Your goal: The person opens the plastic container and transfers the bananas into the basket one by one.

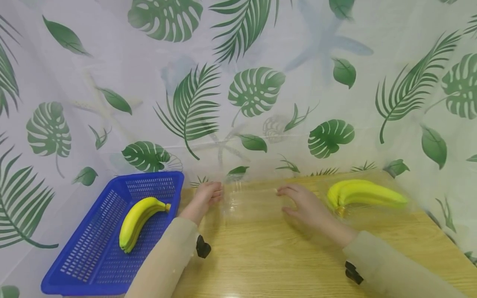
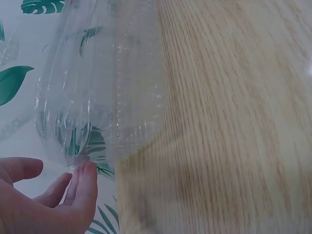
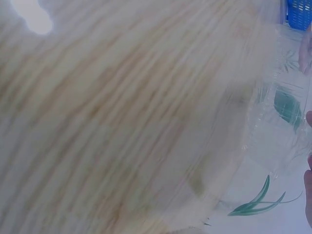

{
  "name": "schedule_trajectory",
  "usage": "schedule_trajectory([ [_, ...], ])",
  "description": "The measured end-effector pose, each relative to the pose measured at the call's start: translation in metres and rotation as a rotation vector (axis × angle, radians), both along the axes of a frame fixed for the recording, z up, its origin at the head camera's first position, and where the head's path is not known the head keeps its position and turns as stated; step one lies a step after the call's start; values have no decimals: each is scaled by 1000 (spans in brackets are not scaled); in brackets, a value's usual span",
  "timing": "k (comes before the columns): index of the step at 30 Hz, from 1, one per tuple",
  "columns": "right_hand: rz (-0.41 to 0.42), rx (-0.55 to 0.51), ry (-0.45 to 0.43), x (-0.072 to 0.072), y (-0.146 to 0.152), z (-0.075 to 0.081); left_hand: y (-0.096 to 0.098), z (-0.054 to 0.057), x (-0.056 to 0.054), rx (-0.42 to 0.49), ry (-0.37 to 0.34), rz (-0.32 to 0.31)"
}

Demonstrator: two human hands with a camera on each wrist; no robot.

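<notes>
A transparent plastic clamshell box lies near the back of the table, between the two hands. The left hand is at its left end; in the left wrist view the fingertips are right at the box's end, with the thumb held apart. At the opposite end, the right hand has its fingers extended toward the box's edge, thumb spread away. Only the tips of the right fingers show at the margin of the right wrist view.
A blue plastic basket with a bunch of bananas inside stands on the left. More bananas lie in clear plastic on the right. A leaf-print sheet hangs behind the wooden table.
</notes>
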State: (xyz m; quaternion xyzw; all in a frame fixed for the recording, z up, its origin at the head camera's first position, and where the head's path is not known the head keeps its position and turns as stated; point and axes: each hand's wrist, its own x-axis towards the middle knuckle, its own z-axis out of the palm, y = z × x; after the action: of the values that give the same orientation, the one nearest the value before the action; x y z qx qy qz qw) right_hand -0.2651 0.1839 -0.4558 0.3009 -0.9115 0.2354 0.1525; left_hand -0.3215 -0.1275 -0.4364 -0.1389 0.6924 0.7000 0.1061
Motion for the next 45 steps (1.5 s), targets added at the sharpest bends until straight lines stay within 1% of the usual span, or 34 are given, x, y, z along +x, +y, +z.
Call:
schedule_trajectory([
  [6, -11, -6, -12, -5, -3, -1, 0, -2, -2, -3, 7, 25],
  [9, -18, -11, -16, -7, -5, -1, -3, -9, -8, 8, 16, 23],
  [10, -19, -16, -18, -8, -6, 0, -10, -25, -19, 52, 53, -7],
  [11, -19, -23, -21, -9, -6, 1, -12, -28, -22, 61, 59, -11],
  [12, -20, -28, -24, -10, -7, 1, -13, -29, -23, 67, 63, -14],
  [14, -22, -32, -27, -11, -7, 2, -13, -28, -23, 65, 64, -16],
  [15, -22, -32, -27, -12, -8, 2, -16, -32, -27, 82, 73, -22],
  [16, -23, -34, -28, -13, -8, 2, -16, -29, -26, 75, 67, -25],
  [17, -25, -33, -28, -14, -8, 2, -19, -47, -44, 56, 45, -14],
  [19, -26, -32, -28, -15, -8, 2, -27, -69, -63, 67, 49, -35],
  [21, -24, -31, -30, -16, -9, 2, -39, -99, -89, 84, 49, -62],
  [22, -21, -30, -32, -16, -9, 2, -44, -110, -99, 74, 44, -76],
  [23, -19, -25, -35, -16, -9, 2, -50, -128, -115, 83, 43, -83],
  [24, -15, -21, -36, -16, -9, 2, -48, -113, -105, 67, 30, -84],
  [26, -9, -16, -43, -16, -9, 3, -52, -121, -114, 65, 11, -90],
  [28, -4, -14, -49, -17, -9, 3, -55, -121, -117, 72, 10, -102],
  [29, -4, -16, -53, -17, -8, 3, -54, -117, -116, 68, 1, -99],
  [31, 1, -22, -61, -18, -7, 3, -51, -104, -110, 47, -6, -107],
  [32, 1, -24, -65, -18, -7, 3, -51, -102, -110, 31, 0, -112],
  [33, 3, -25, -67, -18, -7, 4, -50, -95, -106, 16, -5, -117],
  [34, 5, -25, -70, -19, -7, 4, -49, -93, -107, -7, -12, -111],
  [35, 6, -23, -71, -19, -7, 5, -50, -92, -108, -20, -10, -121],
  [36, 8, -20, -72, -19, -7, 5, -52, -92, -110, -35, -7, -124],
  [37, 8, -17, -73, -18, -7, 6, -55, -97, -116, -43, -7, -116],
  [38, 8, -14, -75, -18, -7, 7, -57, -100, -120, -45, -13, -116],
  [39, 7, -10, -77, -18, -8, 7, -61, -105, -126, -47, -14, -124],
  [40, 7, -8, -79, -17, -8, 8, -66, -114, -136, -48, -6, -127],
  [41, 7, -6, -81, -17, -8, 9, -69, -118, -141, -40, -2, -136],
  [42, 8, -4, -81, -16, -8, 10, -73, -124, -147, -38, -6, -128],
  [43, 9, -5, -84, -16, -8, 11, -76, -127, -152, -27, -9, -134],
  [44, 10, -6, -86, -15, -8, 11, -78, -127, -153, -20, -7, -145],
  [45, 12, -7, -85, -15, -8, 12, -79, -122, -150, -17, -5, -147],
])
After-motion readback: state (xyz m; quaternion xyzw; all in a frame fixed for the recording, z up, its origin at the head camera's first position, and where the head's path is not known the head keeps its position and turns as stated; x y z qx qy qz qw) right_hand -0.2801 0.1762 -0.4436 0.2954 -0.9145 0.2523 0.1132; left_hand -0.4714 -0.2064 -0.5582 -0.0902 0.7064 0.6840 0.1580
